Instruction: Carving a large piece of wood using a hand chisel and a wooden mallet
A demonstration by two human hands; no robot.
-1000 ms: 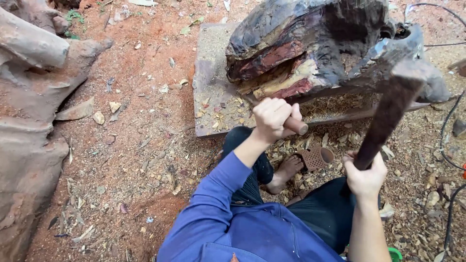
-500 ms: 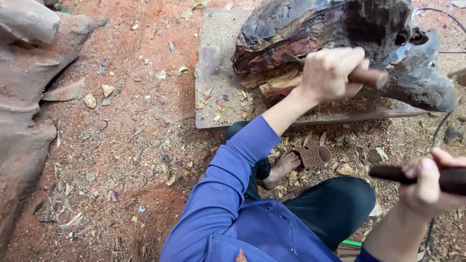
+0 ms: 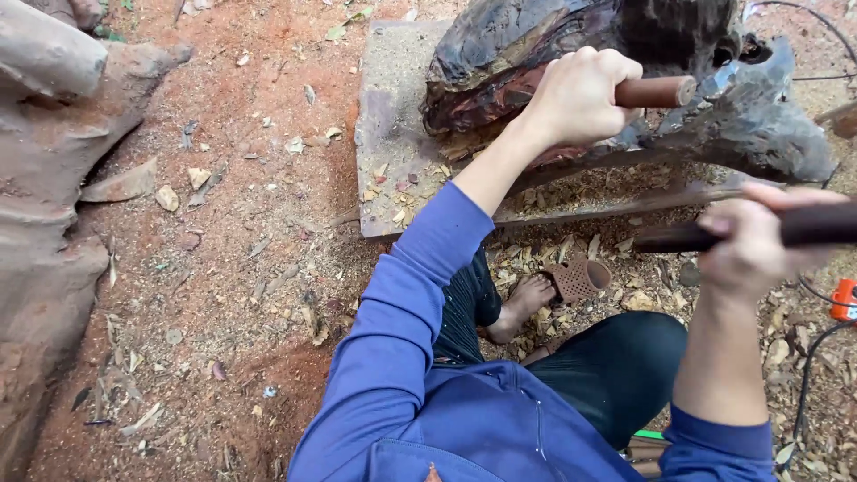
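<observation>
Against dark gnarled wood block (image 3: 625,54): left hand (image 3: 580,94) clenched round brown wooden chisel handle (image 3: 656,91), steadying it.
Right hand (image 3: 750,245) grips dark wooden mallet handle (image 3: 803,228), probably drawn back; head out of view.

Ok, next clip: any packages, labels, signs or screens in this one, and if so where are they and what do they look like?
None: no package, label, sign or screen shows. The view holds only bare red dirt strewn with wood chips, a dark carved log on a grey slab, and the person's two hands, the left hand and right hand, each gripping a wooden tool handle.
</observation>
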